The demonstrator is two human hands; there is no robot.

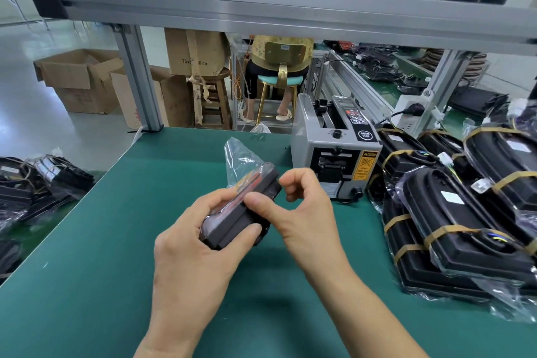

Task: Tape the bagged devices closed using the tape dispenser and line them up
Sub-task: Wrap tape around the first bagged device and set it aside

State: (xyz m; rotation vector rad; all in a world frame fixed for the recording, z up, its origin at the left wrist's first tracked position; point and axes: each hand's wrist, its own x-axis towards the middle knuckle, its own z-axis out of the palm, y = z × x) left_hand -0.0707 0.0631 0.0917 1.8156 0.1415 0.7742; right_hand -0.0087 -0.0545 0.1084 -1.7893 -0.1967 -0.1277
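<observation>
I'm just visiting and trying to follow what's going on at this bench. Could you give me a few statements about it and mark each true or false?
1. The left hand grips a bagged device above the green mat. True.
2. The bag's open end is already taped flat. False: loose plastic sticks up, no tape visible on it.
3. The tape dispenser stands right of the hands. True.
4. The taped devices with tan bands lie on the left. False: they lie on the right.
5. The right hand is reaching into the dispenser. False: it is at the device.
</observation>
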